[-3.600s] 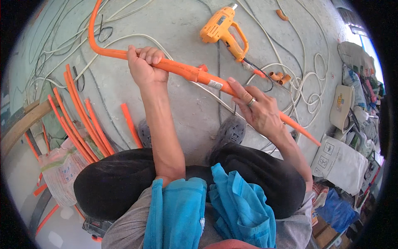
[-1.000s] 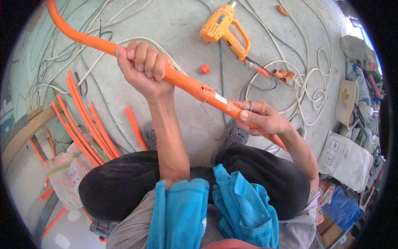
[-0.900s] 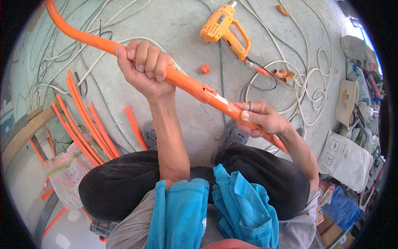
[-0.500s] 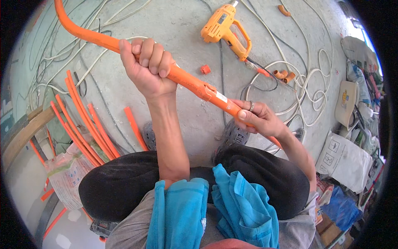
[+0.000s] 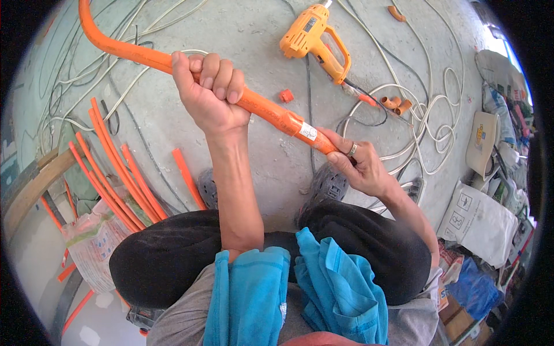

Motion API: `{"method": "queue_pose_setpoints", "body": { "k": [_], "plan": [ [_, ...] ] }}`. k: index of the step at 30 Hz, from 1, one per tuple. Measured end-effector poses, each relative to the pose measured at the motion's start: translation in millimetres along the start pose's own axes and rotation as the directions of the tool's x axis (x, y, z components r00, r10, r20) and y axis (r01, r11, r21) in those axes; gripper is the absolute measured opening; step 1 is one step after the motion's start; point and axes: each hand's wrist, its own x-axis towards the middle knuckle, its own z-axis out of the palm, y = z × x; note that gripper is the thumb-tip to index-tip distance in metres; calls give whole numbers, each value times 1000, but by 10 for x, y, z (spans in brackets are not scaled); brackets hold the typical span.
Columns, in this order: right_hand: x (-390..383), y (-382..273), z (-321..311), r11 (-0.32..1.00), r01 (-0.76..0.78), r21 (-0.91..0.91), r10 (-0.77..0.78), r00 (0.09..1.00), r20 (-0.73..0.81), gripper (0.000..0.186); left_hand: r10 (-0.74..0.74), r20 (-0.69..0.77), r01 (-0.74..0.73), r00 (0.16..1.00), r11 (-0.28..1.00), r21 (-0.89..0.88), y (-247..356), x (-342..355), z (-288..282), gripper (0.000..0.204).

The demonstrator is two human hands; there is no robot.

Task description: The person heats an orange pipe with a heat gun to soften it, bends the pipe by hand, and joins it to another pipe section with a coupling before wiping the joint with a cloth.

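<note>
An orange pipe runs diagonally in front of me, curving upward at its far left end, with a sleeved joint and a white label near my right side. My left hand is wrapped round the pipe left of the joint. My right hand grips it just right of the label, thumb along it, a ring on one finger. A small red piece lies beyond the pipe on the concrete floor, near a yellow heat gun lying on its side.
Loose white and grey cables cross the floor. Orange elbows lie by the coils. Cut orange pipes and wooden boards are at left. Bags, a white sack and clutter line the right. My crossed-over clothing includes a teal cloth.
The pipe has shifted and turned, showing more of its label. Its right end has drawn in behind my right hand, which moved slightly up. My left hand moved slightly right over the last second.
</note>
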Motion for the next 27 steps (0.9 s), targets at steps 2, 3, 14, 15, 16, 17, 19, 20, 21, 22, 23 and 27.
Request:
{"method": "queue_pose_setpoints", "body": {
  "k": [2, 3, 14, 15, 16, 17, 19, 20, 21, 22, 23, 27],
  "plan": [
    [-2, -28, -2, 1000, -1, -7, 0, 1000, -2, 49, 8, -15, -8, 1000, 1000, 13, 9, 4, 7, 36],
    [-8, -34, -2, 999, -5, -36, 4, 1000, -9, 50, 0, -23, 1, 1000, 999, 53, 8, 10, 2, 37],
    [-51, 63, 118, 945, 128, -302, -186, 967, -172, 58, 32, -147, -8, 989, 987, 158, -61, -16, 77, 37],
    [-48, 59, 111, 925, 109, -364, -180, 970, -166, 59, 33, -159, -13, 987, 992, 127, -72, -26, 79, 36],
    [-45, 57, 104, 901, 91, -424, -173, 972, -160, 61, 35, -171, -18, 985, 995, 96, -79, -31, 77, 36],
    [-40, 65, 92, 902, 90, -423, -172, 972, -160, 61, 34, -172, -17, 984, 995, 97, -78, -29, 55, 36],
    [-48, 67, 42, 918, 106, -383, -165, 979, -124, 60, -13, -120, 15, 993, 1000, 10, -79, -19, 4, 36],
    [-55, 54, 35, 917, 101, -386, -161, 979, -125, 60, -17, -120, 18, 993, 1000, 6, -88, -17, -10, 36],
    [-45, 34, 49, 951, 85, -297, -121, 987, -103, 59, -19, -78, 18, 997, 1000, -14, -65, -18, -23, 36],
    [-34, 18, 57, 976, 65, -207, -82, 994, -77, 58, -19, -36, 18, 999, 999, -33, -42, -17, -31, 36],
    [-23, 5, 57, 977, 68, -203, -85, 994, -74, 58, -16, -38, 15, 999, 999, -29, -17, -14, -36, 36],
    [-13, -18, 20, 992, 71, -103, -73, 997, -15, 54, -65, 135, 87, 989, 982, -169, -3, 8, -77, 35]
  ]
}}
